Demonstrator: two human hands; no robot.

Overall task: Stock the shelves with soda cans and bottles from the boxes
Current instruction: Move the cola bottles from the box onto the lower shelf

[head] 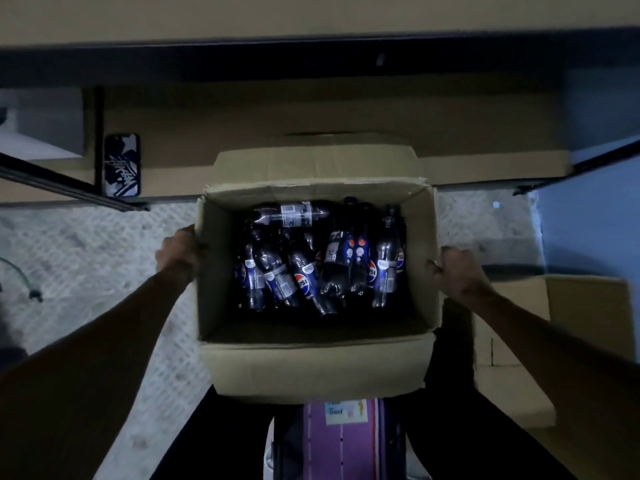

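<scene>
An open cardboard box (311,362) fills the middle of the head view, seen from above. Several dark Pepsi bottles (304,271) with blue labels lie jumbled inside it, one of them crosswise at the far end. My left hand (178,254) grips the top edge of the box's left wall. On the right wall's top edge, my right hand (457,271) curls its fingers over the rim. Beyond the box runs a low beige shelf board (242,133) under a dark shelf rail (311,64).
A phone (122,165) in a dark patterned case leans upright on the low shelf at the left, next to a black upright post. Another cardboard box (561,334) sits at the right. A purple mat (341,441) lies near my legs. A green cable (20,278) lies on the white floor at the left.
</scene>
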